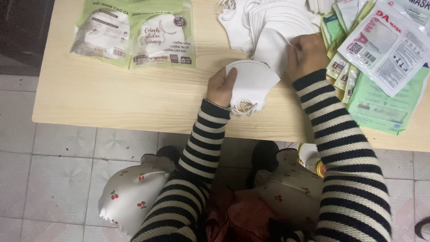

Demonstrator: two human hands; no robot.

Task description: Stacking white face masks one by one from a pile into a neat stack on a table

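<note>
Gripping a folded white mask (251, 83) by its left edge, left hand (220, 86) sits at the near edge of the table (112, 96), thumb on top, fingers curled under. Mask is held just above the wood, roughly centre of the near side; its elastic loops (244, 107) hang bunched at the lower end. Right hand (307, 54) is just beside it to the right, knuckles up, fingers closed on the edge of the top mask in the mask pile (268, 22). Pile is fanned out across the far middle of the table, touching the held mask's upper right. Two green-and-white packs (134, 33) lie flat at far left, side by side, well apart from both hands. Stack of flat pouches (380, 58), white and green, sits at the right, just beside the right wrist. Both sleeves (331, 143) are black-and-white striped. Below the table edge: tiled floor (58, 179) and knees in pale cherry-print fabric (130, 192).
</note>
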